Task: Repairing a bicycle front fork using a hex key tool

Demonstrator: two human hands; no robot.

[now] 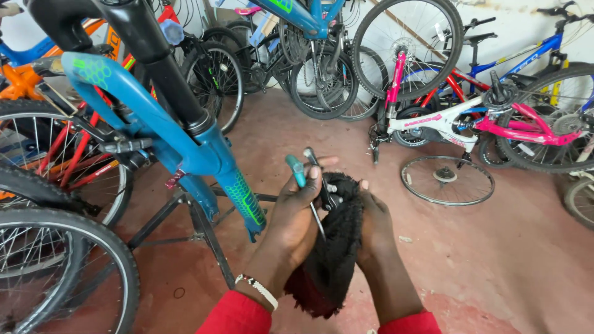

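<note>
Head view. The left hand [297, 210] was closed around a T-handle hex key [307, 179]; its teal grip stood up above the thumb and its dark steel shaft ran down across the palm. A second dark tool end showed just beside the teal grip, though whether it belonged to the same key could not be told. The right hand [374, 226] was wrapped around a black fuzzy cloth [337, 247], fingers folded into the pile, with the cloth bunched between both hands and hanging below the wrists. The key's shaft lay against the cloth, touching it on the left-hand side.

Handling, as a judgement: the hex key appeared light, rigid and possibly greasy, so the moulded teal grip was the secure place to hold it; the bare shaft would slip. The cloth appeared soft, limp and light, and could be gripped anywhere by bunching.

Surroundings: a blue suspension fork [204, 154] on a bike held in a work stand [198, 229] stood just left of the hands. A loose wheel [447, 179] lay on the red floor [507, 260], well apart. A pink-and-white bike [470, 120] stood further back.
</note>
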